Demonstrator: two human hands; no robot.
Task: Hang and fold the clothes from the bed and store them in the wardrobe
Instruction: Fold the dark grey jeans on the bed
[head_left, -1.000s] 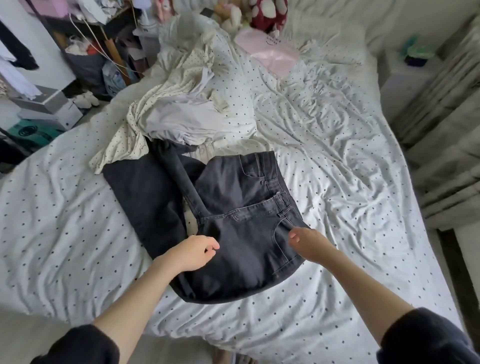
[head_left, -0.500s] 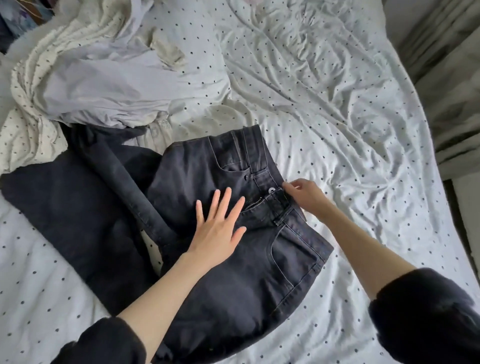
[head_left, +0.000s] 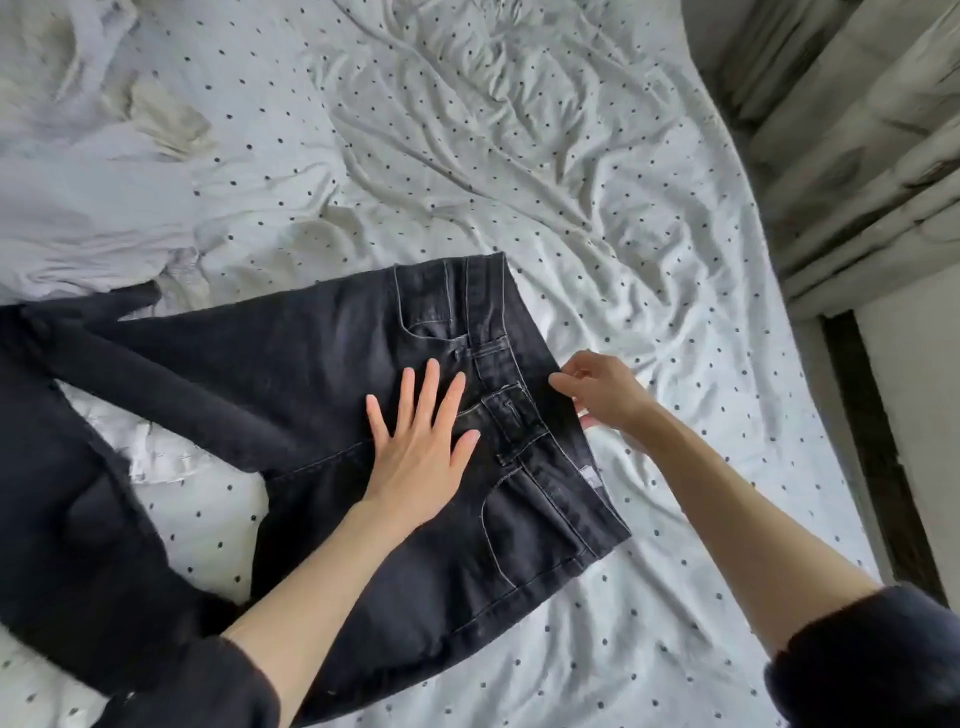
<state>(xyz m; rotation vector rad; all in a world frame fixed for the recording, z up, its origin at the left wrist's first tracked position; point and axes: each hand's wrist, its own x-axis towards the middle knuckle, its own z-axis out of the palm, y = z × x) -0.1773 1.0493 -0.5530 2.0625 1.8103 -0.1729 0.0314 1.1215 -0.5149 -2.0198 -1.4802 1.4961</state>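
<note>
Dark grey jeans (head_left: 322, 364) lie spread on the bed, waistband to the right and legs running off to the left. My left hand (head_left: 421, 447) presses flat on the front of the jeans just left of the fly, fingers straight and spread. At the waistband's right edge, my right hand (head_left: 602, 395) has its fingers curled, with forefinger and thumb pinching that edge. A pale grey garment (head_left: 88, 208) is bunched at the upper left, partly over one jeans leg.
The bed (head_left: 597, 208) has a rumpled white sheet with small black dots. Pale curtains (head_left: 857, 156) hang along its right side, with a dark floor strip (head_left: 878, 457) below them.
The view has closed in on the jeans. My left hand went from curled to flat on the denim. My right hand moved from the pocket area to the waistband's outer edge.
</note>
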